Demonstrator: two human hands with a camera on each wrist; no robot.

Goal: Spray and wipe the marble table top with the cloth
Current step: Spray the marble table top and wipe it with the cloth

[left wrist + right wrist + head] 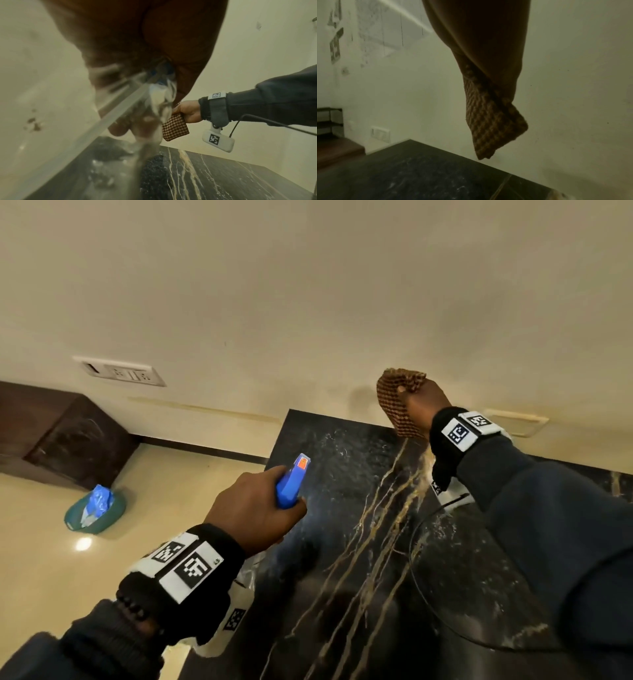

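A black marble table top (346, 494) with pale gold veins fills the lower middle of the head view. My left hand (253, 511) grips a spray bottle with a blue trigger head (293, 479), held above the table's left part, nozzle pointing away from me. The bottle's clear body (137, 108) blurs across the left wrist view. My right hand (419, 405) grips a folded brown waffle-weave cloth (397, 402) in the air above the table's far edge, near the wall. The cloth (489, 121) hangs clear of the marble (419, 175). The cloth (175, 128) also shows from the left wrist.
A cream wall (308, 302) rises right behind the table, with a socket plate (120, 371) at left. On the floor to the left stand a dark wooden cabinet (61, 433) and a green bin (94, 513) lined with a blue bag. A thin black cable (421, 542) loops below my right arm.
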